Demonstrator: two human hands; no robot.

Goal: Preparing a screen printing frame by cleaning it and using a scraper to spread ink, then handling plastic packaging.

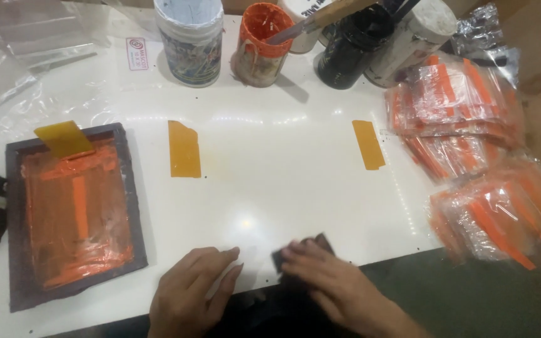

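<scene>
Hands at the near edge of the white glossy table (295,181). My right hand (333,281) lies flat with fingers together, pressing down on a small dark cloth pad (286,255) — only its left corner and a bit of its top edge show past my fingertips. My left hand (189,294) rests just beside it, fingers loosely curled and close together, tips on the table surface, holding nothing.

To the far left sits a dark rectangular wooden-framed printing screen (73,216) smeared with orange ink; a yellow plastic squeegee (64,138) leans on its top edge. Two amber tape strips (184,150) are stuck to the table, well apart — one left of centre, one toward the right. At the far edge stand a white plastic tub (189,40), an orange ink-stained pot (259,44) with a tool handle in it, and a black jar (349,50). Stacks of clear plastic packets with orange stripes (471,156) are piled on the right.
</scene>
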